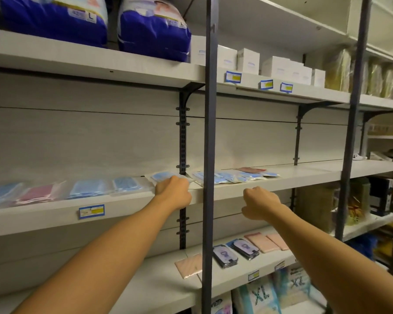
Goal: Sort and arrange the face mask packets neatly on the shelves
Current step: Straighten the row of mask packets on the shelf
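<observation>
Along the middle shelf [132, 207] lie clear packets of face masks in a row: blue [0, 193], maroon [36, 193], blue [89, 188] and blue [127, 183]. My left hand [174, 191] grips the near edge of another blue mask packet [162, 176] at the right end of that row. A loose pile of blue packets [234, 176] with a red packet [250, 170] behind it lies right of the dark upright post [208, 155]. My right hand [262, 202] hovers in front of the shelf edge below the pile, fingers curled, holding nothing.
The lower shelf [168, 288] carries pink packets [188, 265] [270, 242] and dark packets [234, 251]. Purple diaper packs [150, 28] and white boxes [281, 66] stand on the upper shelf. XL diaper packs [263, 298] sit at the bottom. A second post [352, 132] stands to the right.
</observation>
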A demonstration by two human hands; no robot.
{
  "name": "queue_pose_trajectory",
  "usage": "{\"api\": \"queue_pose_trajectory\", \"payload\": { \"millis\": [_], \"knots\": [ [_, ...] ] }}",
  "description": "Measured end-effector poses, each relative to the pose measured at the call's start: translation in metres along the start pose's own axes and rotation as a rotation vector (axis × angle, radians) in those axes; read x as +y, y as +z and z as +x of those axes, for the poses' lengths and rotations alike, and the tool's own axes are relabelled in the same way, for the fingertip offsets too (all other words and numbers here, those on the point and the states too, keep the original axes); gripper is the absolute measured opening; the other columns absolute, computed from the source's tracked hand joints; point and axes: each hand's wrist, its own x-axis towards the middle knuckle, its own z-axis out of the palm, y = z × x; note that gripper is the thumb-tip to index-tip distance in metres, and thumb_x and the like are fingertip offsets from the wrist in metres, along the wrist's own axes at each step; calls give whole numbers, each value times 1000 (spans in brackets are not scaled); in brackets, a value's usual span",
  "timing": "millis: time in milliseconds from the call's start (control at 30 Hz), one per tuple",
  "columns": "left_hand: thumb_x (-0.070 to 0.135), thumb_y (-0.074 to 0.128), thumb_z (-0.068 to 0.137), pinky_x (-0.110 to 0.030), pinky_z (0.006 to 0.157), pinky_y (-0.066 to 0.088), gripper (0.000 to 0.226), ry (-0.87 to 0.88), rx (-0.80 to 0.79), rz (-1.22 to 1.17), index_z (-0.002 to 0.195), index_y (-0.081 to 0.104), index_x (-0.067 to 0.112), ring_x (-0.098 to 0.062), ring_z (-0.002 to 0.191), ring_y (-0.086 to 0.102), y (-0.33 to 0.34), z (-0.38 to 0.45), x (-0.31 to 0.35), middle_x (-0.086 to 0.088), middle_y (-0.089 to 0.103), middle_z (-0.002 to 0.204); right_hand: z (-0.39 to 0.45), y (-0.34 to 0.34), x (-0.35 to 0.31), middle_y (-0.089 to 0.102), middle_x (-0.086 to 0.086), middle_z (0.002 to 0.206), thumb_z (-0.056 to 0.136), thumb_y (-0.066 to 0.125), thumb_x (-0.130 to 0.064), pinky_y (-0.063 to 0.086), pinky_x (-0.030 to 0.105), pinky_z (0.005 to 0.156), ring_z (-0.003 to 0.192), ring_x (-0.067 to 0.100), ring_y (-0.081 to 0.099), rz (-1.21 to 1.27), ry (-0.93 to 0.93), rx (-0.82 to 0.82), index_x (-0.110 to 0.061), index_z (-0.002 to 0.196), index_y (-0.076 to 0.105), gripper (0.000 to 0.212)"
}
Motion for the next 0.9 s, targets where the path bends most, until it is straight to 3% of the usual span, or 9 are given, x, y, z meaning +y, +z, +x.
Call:
{"api": "queue_pose_trajectory", "payload": {
  "millis": [100, 300, 500, 700, 833, 900],
  "knots": [
    [24, 50, 92, -31, 64, 50, 18, 46, 6, -13, 99, 64, 15, -23, 83, 61, 6, 17, 29, -4, 64, 100, 8, 7, 21, 58, 3, 93, 94, 62, -27, 58, 31, 77, 84, 19, 62, -3, 4, -4, -14, 107, 56, 19],
    [23, 52, 93, -36, 71, 52, 19, 83, -14, -79, 108, 60, 17, -25, 85, 58, 29, 57, 82, -5, 59, 100, 41, 19, 68, 55, 1, 87, 93, 62, -27, 49, 24, 65, 81, 17, 59, -30, 22, -7, -14, 103, 56, 17],
    [17, 49, 92, -33, 67, 47, 18, 80, -15, -141, 103, 64, 15, -28, 85, 60, 56, 111, 121, -6, 61, 103, 89, 31, 117, 58, 2, 92, 91, 60, -24, 51, 26, 67, 83, 18, 60, -91, 34, -8, -14, 100, 60, 13],
    [18, 52, 93, -37, 74, 54, 23, 57, 3, -166, 114, 62, 16, -31, 91, 61, 71, 174, 144, -9, 62, 112, 145, 38, 159, 56, 0, 95, 89, 62, -27, 50, 25, 65, 79, 16, 58, -101, 9, 24, -18, 99, 55, 15],
    [17, 51, 94, -32, 68, 46, 22, 11, -1, -140, 114, 62, 15, -28, 89, 60, 81, 203, 160, -8, 61, 111, 173, 43, 181, 52, -1, 83, 91, 59, -25, 38, 23, 55, 70, 15, 53, -114, 16, 20, -17, 96, 54, 11],
    [20, 51, 96, -32, 67, 43, 20, -27, -3, -113, 113, 61, 15, -26, 86, 56, 86, 214, 165, -7, 61, 111, 186, 45, 193, 53, -1, 83, 91, 59, -24, 41, 24, 56, 72, 16, 55, -111, 21, 34, -16, 102, 58, 14]
  ]
}}
